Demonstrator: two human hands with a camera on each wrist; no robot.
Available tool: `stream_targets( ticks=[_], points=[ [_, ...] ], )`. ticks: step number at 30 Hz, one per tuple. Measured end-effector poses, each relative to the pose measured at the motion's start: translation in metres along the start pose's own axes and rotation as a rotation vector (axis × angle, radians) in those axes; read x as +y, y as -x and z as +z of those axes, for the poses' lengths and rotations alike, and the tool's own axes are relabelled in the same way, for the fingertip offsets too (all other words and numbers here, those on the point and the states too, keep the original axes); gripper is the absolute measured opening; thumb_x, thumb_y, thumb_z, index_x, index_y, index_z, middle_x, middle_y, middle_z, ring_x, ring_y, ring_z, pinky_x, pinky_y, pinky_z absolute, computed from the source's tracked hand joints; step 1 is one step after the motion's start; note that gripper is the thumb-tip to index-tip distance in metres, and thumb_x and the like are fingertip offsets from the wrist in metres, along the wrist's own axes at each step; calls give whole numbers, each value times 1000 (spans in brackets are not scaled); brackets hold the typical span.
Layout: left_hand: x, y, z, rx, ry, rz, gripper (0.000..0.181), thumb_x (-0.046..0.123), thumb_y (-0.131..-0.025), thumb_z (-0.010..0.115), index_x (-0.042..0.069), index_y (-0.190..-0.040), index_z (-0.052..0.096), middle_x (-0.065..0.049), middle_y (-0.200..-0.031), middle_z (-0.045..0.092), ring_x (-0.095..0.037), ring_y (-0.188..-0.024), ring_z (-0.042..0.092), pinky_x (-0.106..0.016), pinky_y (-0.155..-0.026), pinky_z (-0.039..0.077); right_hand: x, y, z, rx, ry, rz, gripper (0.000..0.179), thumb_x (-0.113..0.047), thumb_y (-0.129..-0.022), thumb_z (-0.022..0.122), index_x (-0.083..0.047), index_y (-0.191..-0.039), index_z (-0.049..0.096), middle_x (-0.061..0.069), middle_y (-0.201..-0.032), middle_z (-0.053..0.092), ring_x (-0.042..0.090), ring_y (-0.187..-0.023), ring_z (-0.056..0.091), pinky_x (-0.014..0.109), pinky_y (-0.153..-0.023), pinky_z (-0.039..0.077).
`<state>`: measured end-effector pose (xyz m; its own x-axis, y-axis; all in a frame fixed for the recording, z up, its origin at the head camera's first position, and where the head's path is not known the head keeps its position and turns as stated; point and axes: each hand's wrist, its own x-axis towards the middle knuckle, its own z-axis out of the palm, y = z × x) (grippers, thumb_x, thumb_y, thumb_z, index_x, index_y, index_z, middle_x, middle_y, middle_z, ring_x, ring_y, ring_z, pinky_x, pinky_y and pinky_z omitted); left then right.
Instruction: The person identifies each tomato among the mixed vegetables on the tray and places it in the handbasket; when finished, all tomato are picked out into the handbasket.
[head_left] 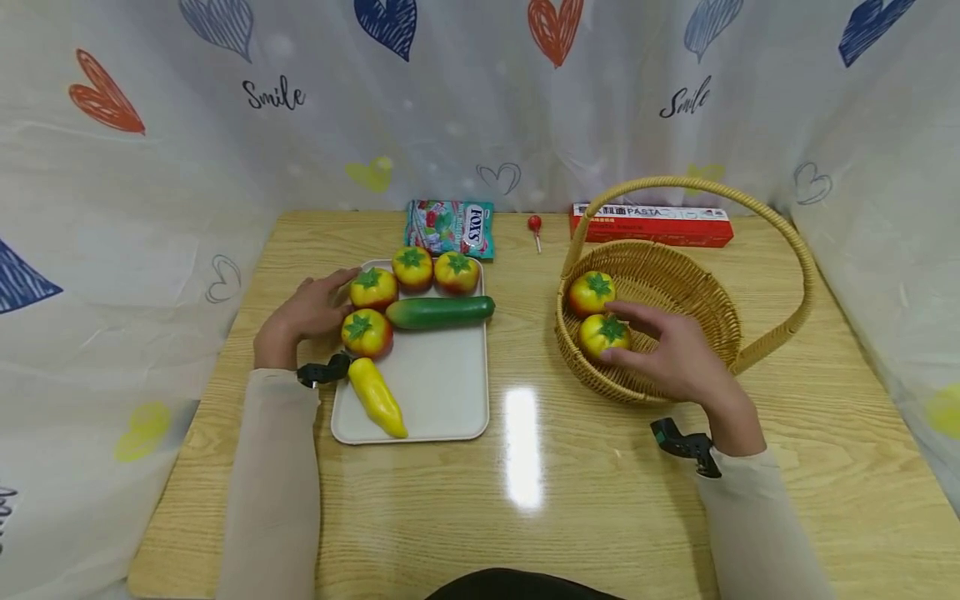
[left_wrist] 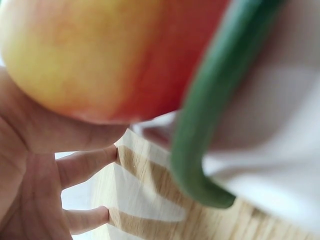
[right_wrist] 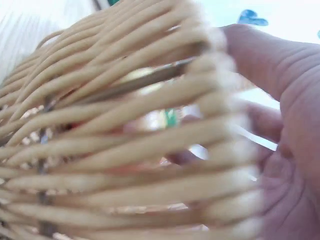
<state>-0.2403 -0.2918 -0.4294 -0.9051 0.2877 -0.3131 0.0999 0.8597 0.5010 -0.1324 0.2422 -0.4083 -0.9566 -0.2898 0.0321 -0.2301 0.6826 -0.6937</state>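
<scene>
A white tray (head_left: pixel 442 392) holds several yellow-red tomatoes with green star-shaped tops, a green cucumber (head_left: pixel 441 312) and a yellow pepper (head_left: pixel 377 398). My left hand (head_left: pixel 309 312) is at the tray's left edge, beside the rear-left tomato (head_left: pixel 373 289). In the left wrist view its fingers (left_wrist: pixel 85 167) extend fairly straight, below a large blurred tomato (left_wrist: pixel 100 55). My right hand (head_left: pixel 678 354) reaches into the wicker basket (head_left: pixel 720 321), thumb and forefinger round the front tomato (head_left: pixel 603 336). Another tomato (head_left: pixel 591 293) lies behind it. Basket weave (right_wrist: pixel 125 150) largely hides the right fingertips in the right wrist view.
The basket's tall arched handle (head_left: pixel 798 250) rises over its right side. Behind it lies a red pasta box (head_left: pixel 652 229). A red lollipop (head_left: pixel 535 225) and a teal sweets bag (head_left: pixel 450 227) lie along the back of the wooden table (head_left: pixel 555 517).
</scene>
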Motion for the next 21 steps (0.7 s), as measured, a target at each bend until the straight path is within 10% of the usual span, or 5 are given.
stream_targets(
  ticks=[8,21],
  points=[
    [-1,0,0,-1,-2,-5,71,19,-111,57,6,-173,27,-32,-177,26,-57,-164,19,-72,-136,0,-29,-13,5,81,-132,-105,65,-22,-93,91,-17,-152,67,8,-153,68,36,-139,67,46,-117,55],
    [1,2,0,-2,16,-25,71,22,-111,58,9,-174,27,-30,-178,25,-57,-165,16,-72,-135,-1,-95,-94,70,70,-521,-229,64,-22,-94,88,-10,-153,65,9,-154,68,30,-145,63,43,-125,49]
  ],
)
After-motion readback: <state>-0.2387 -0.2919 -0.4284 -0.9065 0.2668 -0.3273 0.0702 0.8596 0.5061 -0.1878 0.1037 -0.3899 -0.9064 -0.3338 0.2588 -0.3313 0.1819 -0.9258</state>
